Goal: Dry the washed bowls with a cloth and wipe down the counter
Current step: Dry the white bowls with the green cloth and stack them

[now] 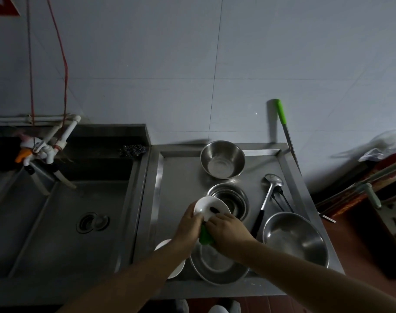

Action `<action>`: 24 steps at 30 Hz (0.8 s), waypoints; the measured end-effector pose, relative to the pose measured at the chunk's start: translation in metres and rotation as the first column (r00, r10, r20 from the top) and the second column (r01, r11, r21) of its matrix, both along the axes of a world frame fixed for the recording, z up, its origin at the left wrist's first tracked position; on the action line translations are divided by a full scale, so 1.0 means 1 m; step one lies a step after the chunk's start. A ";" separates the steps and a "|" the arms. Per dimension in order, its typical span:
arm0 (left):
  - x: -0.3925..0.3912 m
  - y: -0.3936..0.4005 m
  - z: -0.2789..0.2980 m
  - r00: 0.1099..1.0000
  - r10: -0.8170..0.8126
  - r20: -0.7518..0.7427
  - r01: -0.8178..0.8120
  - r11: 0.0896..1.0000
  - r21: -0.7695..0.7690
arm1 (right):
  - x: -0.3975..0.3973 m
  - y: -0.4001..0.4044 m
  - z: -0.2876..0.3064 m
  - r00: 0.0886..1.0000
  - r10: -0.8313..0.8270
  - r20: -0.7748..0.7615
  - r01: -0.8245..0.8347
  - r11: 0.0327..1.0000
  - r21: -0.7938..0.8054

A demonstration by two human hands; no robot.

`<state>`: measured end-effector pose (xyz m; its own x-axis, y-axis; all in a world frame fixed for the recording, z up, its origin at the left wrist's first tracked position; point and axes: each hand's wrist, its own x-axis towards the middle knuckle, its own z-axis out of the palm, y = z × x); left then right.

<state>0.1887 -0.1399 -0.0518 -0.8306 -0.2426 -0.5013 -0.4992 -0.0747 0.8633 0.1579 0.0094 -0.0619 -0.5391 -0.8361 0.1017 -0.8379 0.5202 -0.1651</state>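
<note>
Item 1. White bowl [209,207]: held tilted above the steel surface [181,177], at about 6 o'clock of the tray area, in front of the stacked steel bowls [229,199]. A dark mark shows inside it.

Item 2. Left hand [189,224]: grip closed on the white bowl's left rim, fingers wrapped around the edge.

Item 3. Right hand [228,231]: grip closed on a green cloth [205,237], pressed against the bowl's near side; most of the cloth is hidden between the two hands.

Item 4. Steel bowl, deep [223,159]: upright at 12 o'clock on the surface, near the wall.

Item 5. Stacked steel bowls: centre, just behind the white bowl.

Item 6. Large steel bowl [296,239]: at 4 o'clock, near the right edge.

Item 7. Shallow steel dish [217,265]: at 6 o'clock, under the forearms.

Item 8. White plate [170,256]: at 7 o'clock, partly covered by the left forearm.

Item 9. Ladle [268,197]: at 3 o'clock, black handle toward the person; smaller spoons [281,198] lie just beside it.

Item 10. Green-handled tool [283,125]: leaning on the tiled wall at 1 o'clock.

Item 11. Sink [57,211]: at 9 o'clock, with drain [92,222], tap [41,152] and a dark scourer [132,150] on its back ledge.
</note>
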 end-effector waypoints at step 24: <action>-0.014 -0.056 0.005 0.871 -0.416 0.263 0.417 0.907 0.053 | -0.014 0.019 0.002 0.893 0.412 -0.179 -0.389 0.909 0.152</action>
